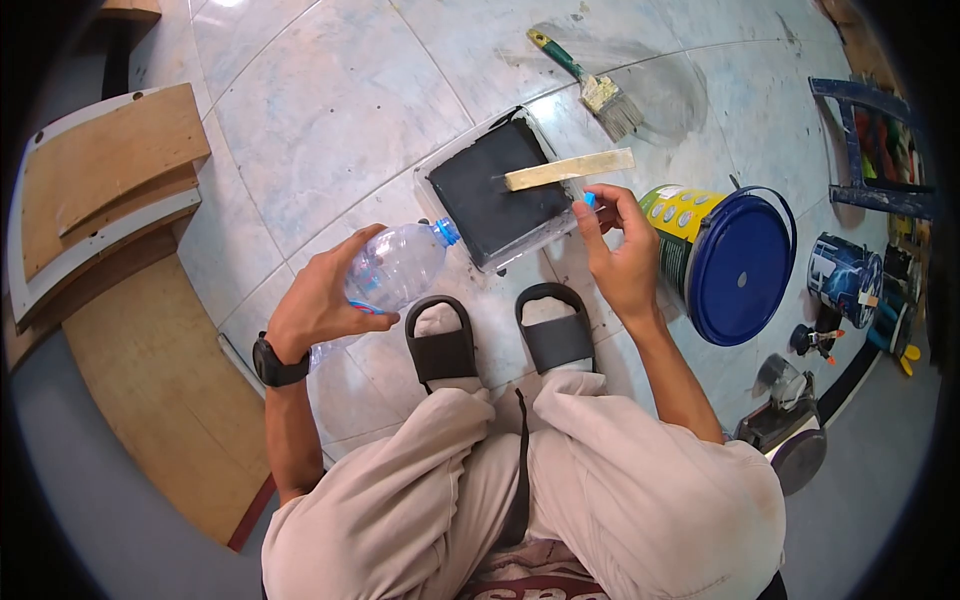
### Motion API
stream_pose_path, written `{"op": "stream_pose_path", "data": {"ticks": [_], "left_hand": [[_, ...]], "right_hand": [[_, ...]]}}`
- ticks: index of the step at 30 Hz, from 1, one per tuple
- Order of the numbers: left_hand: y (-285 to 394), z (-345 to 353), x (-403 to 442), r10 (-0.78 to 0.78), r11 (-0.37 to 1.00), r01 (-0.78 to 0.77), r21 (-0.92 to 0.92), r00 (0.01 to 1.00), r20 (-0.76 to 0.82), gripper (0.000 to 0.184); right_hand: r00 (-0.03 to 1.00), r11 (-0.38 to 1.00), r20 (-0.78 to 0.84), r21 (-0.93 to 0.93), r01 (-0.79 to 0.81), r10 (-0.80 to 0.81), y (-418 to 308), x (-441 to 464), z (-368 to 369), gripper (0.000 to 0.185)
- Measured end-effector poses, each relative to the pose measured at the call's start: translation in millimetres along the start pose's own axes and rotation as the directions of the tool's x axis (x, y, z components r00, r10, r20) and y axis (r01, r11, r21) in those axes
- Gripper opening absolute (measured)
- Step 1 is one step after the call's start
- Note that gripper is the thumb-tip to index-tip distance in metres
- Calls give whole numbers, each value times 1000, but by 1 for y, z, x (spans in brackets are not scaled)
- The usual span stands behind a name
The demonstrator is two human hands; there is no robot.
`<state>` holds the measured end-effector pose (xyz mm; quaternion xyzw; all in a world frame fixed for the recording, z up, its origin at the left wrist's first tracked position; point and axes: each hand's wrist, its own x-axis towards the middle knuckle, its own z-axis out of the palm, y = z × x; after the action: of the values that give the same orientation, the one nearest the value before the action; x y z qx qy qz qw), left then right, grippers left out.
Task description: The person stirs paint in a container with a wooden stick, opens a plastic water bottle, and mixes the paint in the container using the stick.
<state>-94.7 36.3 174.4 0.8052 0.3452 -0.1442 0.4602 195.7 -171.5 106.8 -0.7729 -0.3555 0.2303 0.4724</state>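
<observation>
My left hand (325,295) is wrapped round a clear plastic bottle (398,265), tilted so its blue-ringed mouth points at a clear plastic tray (545,238). Dark paint (490,190) fills the tray, and a wooden stick (570,169) lies across its right edge with one end in the paint. By the tray's right side, my right hand (622,245) pinches a small blue cap (589,200) between thumb and fingers. The bottle mouth is close to the tray's left edge.
A paintbrush (600,90) lies on the tiles behind the tray. A bucket with a blue lid (742,270) lies on its side at the right, near a smaller can (845,280). Wooden pieces (115,180) stand at the left. Two sandalled feet are below the tray.
</observation>
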Motion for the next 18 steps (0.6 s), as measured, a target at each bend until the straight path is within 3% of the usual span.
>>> {"op": "stream_pose_path", "data": {"ticks": [18], "left_hand": [[15, 0, 3, -63, 996, 62, 71, 998, 18, 97]], "right_hand": [[999, 999, -9, 21, -34, 34, 7, 3, -2, 27]]}}
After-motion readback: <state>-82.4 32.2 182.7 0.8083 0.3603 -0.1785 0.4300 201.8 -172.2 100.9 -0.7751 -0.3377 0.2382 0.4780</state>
